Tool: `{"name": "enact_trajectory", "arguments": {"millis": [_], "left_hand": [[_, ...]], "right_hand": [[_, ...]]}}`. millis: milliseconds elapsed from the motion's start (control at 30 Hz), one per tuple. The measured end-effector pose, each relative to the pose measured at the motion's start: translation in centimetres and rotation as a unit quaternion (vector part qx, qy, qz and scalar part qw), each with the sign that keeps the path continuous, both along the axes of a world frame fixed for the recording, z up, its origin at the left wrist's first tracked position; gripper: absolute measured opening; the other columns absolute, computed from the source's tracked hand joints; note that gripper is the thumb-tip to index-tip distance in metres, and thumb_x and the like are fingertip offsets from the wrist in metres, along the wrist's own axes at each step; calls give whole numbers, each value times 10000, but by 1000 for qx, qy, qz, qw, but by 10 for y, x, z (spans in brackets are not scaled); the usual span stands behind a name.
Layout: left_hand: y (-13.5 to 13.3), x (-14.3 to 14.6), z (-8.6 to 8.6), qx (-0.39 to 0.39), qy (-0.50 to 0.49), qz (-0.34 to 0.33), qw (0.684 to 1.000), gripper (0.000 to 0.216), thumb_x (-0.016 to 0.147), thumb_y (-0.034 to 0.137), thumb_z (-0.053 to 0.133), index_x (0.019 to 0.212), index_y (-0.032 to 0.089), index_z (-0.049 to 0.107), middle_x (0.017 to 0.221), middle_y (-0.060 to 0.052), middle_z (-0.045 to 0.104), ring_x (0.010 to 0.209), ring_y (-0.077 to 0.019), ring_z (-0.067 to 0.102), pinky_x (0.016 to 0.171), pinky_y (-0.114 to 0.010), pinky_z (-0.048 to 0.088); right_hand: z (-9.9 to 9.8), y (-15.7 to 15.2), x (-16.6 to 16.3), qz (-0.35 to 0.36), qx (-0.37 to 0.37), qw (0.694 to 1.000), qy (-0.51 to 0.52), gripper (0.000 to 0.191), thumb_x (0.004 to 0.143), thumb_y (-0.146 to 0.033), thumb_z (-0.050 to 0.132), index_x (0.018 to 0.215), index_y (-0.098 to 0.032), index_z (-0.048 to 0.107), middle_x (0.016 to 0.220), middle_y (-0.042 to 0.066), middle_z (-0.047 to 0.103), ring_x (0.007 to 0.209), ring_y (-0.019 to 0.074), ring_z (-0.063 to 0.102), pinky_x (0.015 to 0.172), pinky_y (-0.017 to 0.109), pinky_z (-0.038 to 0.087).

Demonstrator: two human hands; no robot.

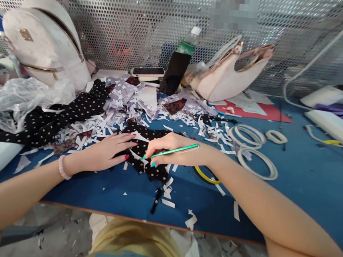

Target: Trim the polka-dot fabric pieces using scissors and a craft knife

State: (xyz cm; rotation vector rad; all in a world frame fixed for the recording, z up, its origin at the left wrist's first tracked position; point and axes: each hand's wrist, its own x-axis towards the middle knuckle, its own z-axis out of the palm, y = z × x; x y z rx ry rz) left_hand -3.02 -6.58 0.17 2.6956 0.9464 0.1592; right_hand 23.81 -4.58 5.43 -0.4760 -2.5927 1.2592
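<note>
On the blue table lies a piece of black fabric with white dots (158,173), its edges ragged. A white paper piece (138,157) rests on top of it, partly covered by my fingers. My left hand (112,149) is spread flat over the fabric and paper, fingers apart. Between the fingers of my right hand (169,148) is a slim green pen-like tool (172,150). Its tip points down and left at the paper, close to my left fingertips; whether it touches cannot be made out.
White paper scraps (106,121) and patterned cloth litter the table (304,188). Rolls of white tape (257,163) lie at right, with a yellow ring (206,175) by my right wrist. A backpack (47,41), a bottle (178,65) and a handbag (230,73) stand along the perforated metal screen.
</note>
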Motion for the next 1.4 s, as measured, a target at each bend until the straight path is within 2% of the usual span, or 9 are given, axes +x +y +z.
{"name": "enact_trajectory", "arguments": {"millis": [233,567,767,933,1233,1400], "left_hand": [[3,1,2,2,-5,-17,1000,463,1028,357,378,1436,151,452,1578,-114,318,1478,-234,268,1231,-451,215],[5,-3,-7,15,-61,-50,997,442,1020,303,416,1439,165,445,1577,-120,315,1474,-232,279,1226,-432,259],[6,-5,-9,19,-53,-67,996,444,1026,281,401,1440,123,430,1580,-155,297,1484,-233,250,1224,-443,251],[5,-5,-7,8,-45,-60,997,453,1025,284,407,1444,115,429,1578,-152,305,1481,-232,257,1225,-430,248],[6,-5,-7,4,-41,-54,998,459,1033,340,381,1451,156,425,1585,-125,298,1486,-227,243,1231,-427,236],[6,-6,-7,7,-32,-58,998,467,1033,322,380,1467,150,402,1593,-123,278,1492,-222,225,1234,-426,230]], "right_hand": [[-12,7,-2,-41,-112,993,-25,149,879,-290,589,924,-158,641,855,44,696,740,130,678,664,224,513],[-20,11,-4,-59,-142,988,-17,153,876,-305,599,916,-161,627,813,34,677,713,134,676,636,239,515],[-25,15,-4,-60,-157,986,-10,197,885,-350,594,923,-158,617,755,28,674,697,137,668,649,258,516],[-24,15,-4,-54,-146,988,-19,181,892,-329,580,927,-156,622,748,31,678,703,140,670,654,259,513],[-10,11,-6,-36,-89,993,-73,172,902,-328,564,914,-171,633,754,18,685,689,129,654,628,232,476],[-6,13,-2,-41,-54,995,-73,226,941,-340,506,819,-179,606,752,19,681,677,123,630,620,239,459]]}}
